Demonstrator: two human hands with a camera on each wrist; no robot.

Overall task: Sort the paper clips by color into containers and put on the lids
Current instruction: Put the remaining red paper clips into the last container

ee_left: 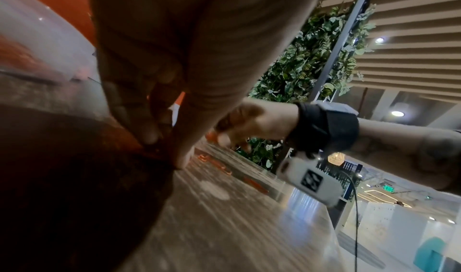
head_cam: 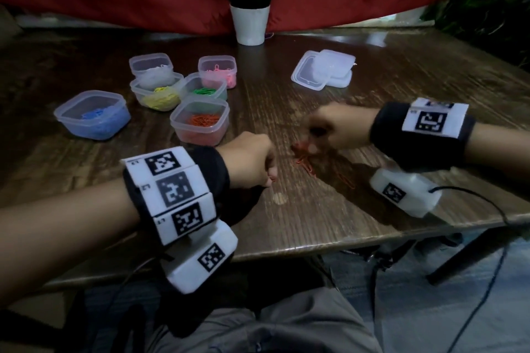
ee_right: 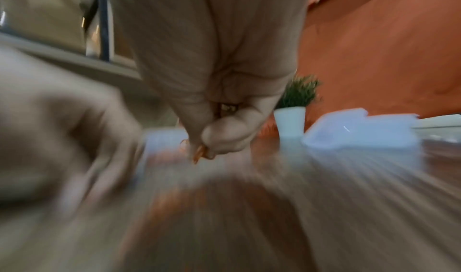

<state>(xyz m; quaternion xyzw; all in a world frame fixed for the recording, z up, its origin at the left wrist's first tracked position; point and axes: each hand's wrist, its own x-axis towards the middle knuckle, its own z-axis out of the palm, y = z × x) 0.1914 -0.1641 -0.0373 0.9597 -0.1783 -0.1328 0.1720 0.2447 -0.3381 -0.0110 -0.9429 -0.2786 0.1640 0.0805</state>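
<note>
Several orange paper clips [head_cam: 308,162] lie loose on the wooden table [head_cam: 372,203] between my hands. My right hand [head_cam: 324,132] hovers just over them, fingers curled, pinching orange clips [ee_right: 199,154] at the fingertips. My left hand [head_cam: 252,163] is a fist beside the pile and grips orange clips [head_cam: 272,179] that peek out at the thumb. To the left stand open containers: orange clips [head_cam: 200,123], blue [head_cam: 93,114], yellow [head_cam: 157,93], green [head_cam: 205,89], pink [head_cam: 218,69], and a white one [head_cam: 150,66]. Clear lids [head_cam: 322,69] lie stacked at the back right.
A potted plant in a white pot [head_cam: 251,23] stands at the table's back edge before a red cloth. The table's front edge [head_cam: 315,249] runs close under my wrists. A cable [head_cam: 487,209] hangs from the right wrist camera.
</note>
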